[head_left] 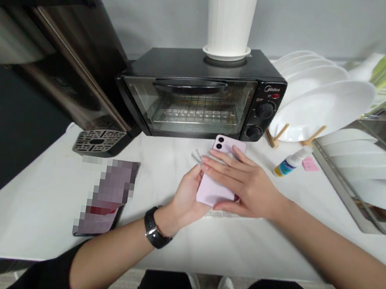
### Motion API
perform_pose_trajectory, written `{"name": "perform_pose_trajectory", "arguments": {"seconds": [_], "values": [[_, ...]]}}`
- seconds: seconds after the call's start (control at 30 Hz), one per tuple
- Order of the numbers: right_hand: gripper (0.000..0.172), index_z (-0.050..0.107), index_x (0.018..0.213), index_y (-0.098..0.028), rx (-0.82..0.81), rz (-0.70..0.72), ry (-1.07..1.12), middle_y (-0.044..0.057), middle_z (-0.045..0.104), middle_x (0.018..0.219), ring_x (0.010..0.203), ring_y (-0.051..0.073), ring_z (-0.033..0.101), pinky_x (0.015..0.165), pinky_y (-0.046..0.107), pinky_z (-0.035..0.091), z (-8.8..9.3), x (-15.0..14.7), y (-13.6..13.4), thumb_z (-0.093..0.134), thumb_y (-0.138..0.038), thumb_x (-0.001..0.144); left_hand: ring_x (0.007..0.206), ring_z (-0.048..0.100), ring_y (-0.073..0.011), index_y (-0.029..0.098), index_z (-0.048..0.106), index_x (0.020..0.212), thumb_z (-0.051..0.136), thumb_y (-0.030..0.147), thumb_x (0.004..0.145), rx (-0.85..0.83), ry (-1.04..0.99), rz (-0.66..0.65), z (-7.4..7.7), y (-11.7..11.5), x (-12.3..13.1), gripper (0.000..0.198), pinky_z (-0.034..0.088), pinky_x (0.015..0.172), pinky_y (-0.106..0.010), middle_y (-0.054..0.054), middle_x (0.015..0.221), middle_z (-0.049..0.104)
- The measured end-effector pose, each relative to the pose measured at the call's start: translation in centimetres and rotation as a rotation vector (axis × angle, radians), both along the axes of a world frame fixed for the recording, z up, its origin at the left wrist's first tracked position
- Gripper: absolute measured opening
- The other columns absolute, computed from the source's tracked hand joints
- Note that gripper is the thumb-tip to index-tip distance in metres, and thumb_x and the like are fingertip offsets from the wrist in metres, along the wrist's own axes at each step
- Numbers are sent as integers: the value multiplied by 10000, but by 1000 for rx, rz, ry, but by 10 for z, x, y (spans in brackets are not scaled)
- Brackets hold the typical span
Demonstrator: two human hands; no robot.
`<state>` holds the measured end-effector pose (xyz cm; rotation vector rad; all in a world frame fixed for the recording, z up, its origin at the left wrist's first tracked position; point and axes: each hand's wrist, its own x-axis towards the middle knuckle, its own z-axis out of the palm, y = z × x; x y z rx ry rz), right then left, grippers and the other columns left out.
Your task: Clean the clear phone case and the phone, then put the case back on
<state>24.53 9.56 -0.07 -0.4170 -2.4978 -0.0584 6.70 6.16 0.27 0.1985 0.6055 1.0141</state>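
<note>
My left hand [185, 196], with a black watch on its wrist, grips a pink phone [223, 148] from below, back side up with two camera lenses at the far end. Across the phone's back lies my right hand [241, 180], fingers stretched flat and pressing a small white cloth or wipe [200, 157] that sticks out at the left edge. Both hands are above the white counter [45, 200], in front of the black toaster oven [200, 93].
A second phone [106, 199] lies flat on the counter to the left. A small white bottle with a blue label [289, 163] and a pink note [310, 164] lie right. White plates [323, 110] stand in a rack; a coffee machine [81, 71] stands left.
</note>
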Motion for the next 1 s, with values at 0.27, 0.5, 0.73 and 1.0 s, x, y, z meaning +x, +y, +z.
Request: {"name": "perform_pose_trajectory", "arguments": {"seconds": [0.27,0.5,0.73,1.0], "values": [[510,544,1505,-186,112,-98,167,105,662,1438,1417,259,568,1283,564,295,0,9,0,518,-431,1058,921,754,-230,153,735,1149,384,374,1078,14,-8,97,17,2,-3,420,536,1011,-406,-71,943,787],[756,413,1592,-145,-29,-109,37,152,486,1599,1540,307,394,1282,592,278,2,2,3,471,-643,1027,738,727,-181,154,730,964,400,314,1071,-66,53,4,10,-1,4,382,570,852,-330,-53,838,770],[470,669,1349,-165,95,124,74,66,690,1403,1383,204,601,1273,437,358,-3,2,-5,540,-505,1051,974,746,-232,52,690,1238,358,423,1076,16,-15,93,13,5,-4,524,537,989,-345,-139,1034,782],[737,466,1556,-140,-6,-165,62,146,493,1595,1525,310,421,1293,618,214,0,2,2,425,-661,1036,808,727,-201,160,709,1187,421,353,1068,-59,11,1,7,0,0,367,549,877,-345,-44,889,770]]}}
